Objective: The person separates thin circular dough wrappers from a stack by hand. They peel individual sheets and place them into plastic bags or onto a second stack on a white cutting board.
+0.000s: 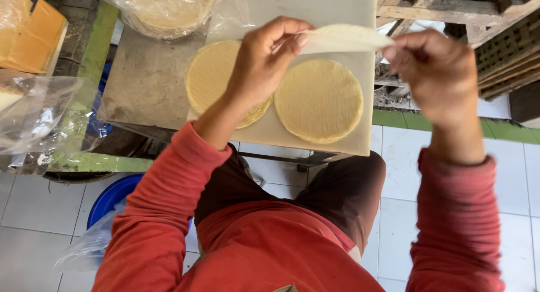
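1. Both hands up over the tabletop (146, 84), pinching one thin, pale, floppy round wrapper (344, 39): left hand (264, 64) at one edge, right hand (441, 72) at the other.
2. Below: two flat stacks of ridged cream discs, left stack (211, 72) and right stack (318, 99), on a smooth white board (315, 10).
3. Bagged stack (169, 8) in crinkly clear plastic behind.

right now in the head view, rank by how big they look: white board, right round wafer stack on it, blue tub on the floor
1. white board
2. right round wafer stack
3. blue tub, though it is mostly hidden by the sleeve and lies nearer the camera, so its place is unsure.
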